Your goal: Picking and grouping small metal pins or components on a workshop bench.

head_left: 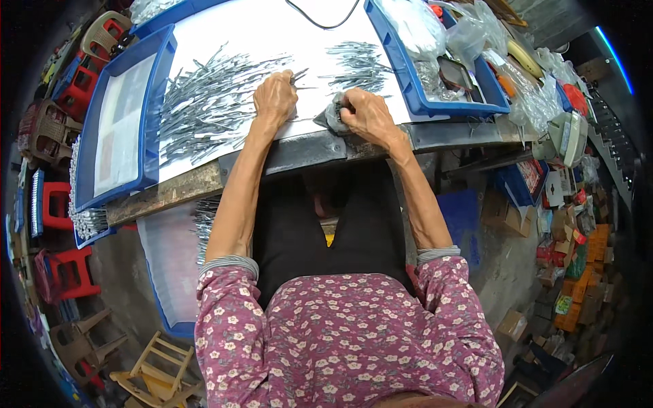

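My left hand (275, 100) is closed over the white tabletop (252, 34), and a few thin dark metal rods (300, 75) stick out past its fingers. By the table's front edge, my right hand (371, 117) grips a crumpled grey cloth (333, 114), its fingers wrapped round it. A wide heap of slim grey metal rods (211, 102) spreads to the left of my left hand. Beyond my right hand lies a smaller bunch of similar rods (357, 62). Whatever else the fingers cover is hidden.
At the left stands a blue tray (153, 102) with a pale lining. A blue crate (435, 107) at the right holds plastic bags and a dark small tray. A black cable (323, 26) curves at the back. Red stools (71, 275) and cardboard boxes (507, 211) stand around on the floor.
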`<act>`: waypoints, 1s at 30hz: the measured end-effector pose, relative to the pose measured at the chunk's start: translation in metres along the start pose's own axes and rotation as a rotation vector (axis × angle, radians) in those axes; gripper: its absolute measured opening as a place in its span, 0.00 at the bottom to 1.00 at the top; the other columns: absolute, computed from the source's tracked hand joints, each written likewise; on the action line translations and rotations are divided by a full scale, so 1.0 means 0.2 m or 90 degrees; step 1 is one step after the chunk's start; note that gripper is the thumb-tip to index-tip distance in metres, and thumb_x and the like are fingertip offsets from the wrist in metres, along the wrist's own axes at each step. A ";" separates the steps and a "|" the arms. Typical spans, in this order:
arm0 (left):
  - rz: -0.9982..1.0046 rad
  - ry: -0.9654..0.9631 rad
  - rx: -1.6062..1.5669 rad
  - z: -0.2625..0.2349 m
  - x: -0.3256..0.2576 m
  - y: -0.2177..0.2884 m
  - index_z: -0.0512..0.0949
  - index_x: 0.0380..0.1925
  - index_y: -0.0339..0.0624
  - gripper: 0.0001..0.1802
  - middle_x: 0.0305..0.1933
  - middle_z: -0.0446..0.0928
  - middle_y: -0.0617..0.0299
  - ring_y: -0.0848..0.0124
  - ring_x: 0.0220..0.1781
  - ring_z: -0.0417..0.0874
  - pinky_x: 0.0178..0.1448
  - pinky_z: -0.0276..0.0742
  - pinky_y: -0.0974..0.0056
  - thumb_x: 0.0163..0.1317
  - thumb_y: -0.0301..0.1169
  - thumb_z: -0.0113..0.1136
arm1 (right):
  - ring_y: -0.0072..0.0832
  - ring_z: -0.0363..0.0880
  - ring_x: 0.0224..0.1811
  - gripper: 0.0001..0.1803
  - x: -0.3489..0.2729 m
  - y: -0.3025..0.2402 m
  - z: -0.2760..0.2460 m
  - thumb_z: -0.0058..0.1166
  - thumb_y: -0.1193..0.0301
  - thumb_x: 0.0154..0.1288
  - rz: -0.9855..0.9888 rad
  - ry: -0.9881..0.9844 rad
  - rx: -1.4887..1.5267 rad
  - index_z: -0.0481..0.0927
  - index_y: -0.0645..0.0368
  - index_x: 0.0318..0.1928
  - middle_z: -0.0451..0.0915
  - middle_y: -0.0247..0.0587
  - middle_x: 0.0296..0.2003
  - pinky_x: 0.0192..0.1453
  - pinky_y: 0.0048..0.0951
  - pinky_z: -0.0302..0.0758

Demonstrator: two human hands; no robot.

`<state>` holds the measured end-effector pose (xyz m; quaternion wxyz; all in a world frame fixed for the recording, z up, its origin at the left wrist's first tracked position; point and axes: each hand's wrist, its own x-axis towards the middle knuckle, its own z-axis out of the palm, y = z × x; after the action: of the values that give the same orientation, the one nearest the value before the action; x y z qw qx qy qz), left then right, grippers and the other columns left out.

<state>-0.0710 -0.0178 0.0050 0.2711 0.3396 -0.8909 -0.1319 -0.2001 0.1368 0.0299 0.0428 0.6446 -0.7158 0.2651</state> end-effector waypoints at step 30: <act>-0.309 -0.200 -1.043 -0.19 -0.47 0.33 0.72 0.36 0.36 0.13 0.24 0.77 0.60 0.85 0.15 0.62 0.17 0.55 0.81 0.52 0.29 0.60 | 0.15 0.67 0.19 0.05 -0.08 -0.07 -0.09 0.48 0.78 0.56 0.325 0.004 0.875 0.73 0.65 0.35 0.74 0.36 0.24 0.20 0.12 0.60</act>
<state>-0.0247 0.0919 0.0270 0.2688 0.1957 -0.4456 -0.8312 -0.1895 0.1590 0.0434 -0.4318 0.3383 -0.5159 0.6579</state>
